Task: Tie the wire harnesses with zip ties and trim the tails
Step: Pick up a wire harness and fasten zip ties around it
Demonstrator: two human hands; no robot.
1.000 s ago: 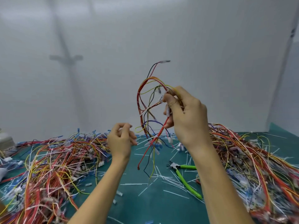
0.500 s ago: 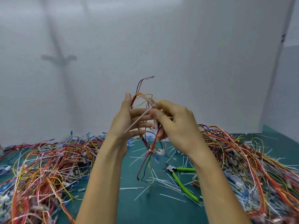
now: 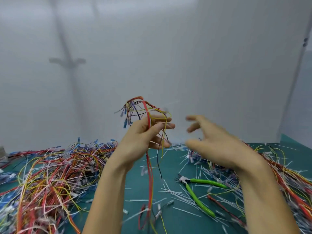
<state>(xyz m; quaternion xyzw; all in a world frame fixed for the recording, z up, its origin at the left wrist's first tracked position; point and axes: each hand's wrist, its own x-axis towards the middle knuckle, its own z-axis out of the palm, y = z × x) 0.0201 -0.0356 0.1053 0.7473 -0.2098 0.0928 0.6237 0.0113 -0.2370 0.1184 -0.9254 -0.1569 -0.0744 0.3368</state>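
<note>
Harness in my left hand is all thin wire in smooth plastic sleeving with a slight sheen, plus see-through blue plastic caps on the ends. The cutters have glossy lime-green plastic grips and a dull grey metal head. The worktop under the cutters is a matt teal mat. Cut tails scattered around the cutters look like thin, smooth white plastic. The heap left of the cutters is the same shiny-sleeved wire.
</note>
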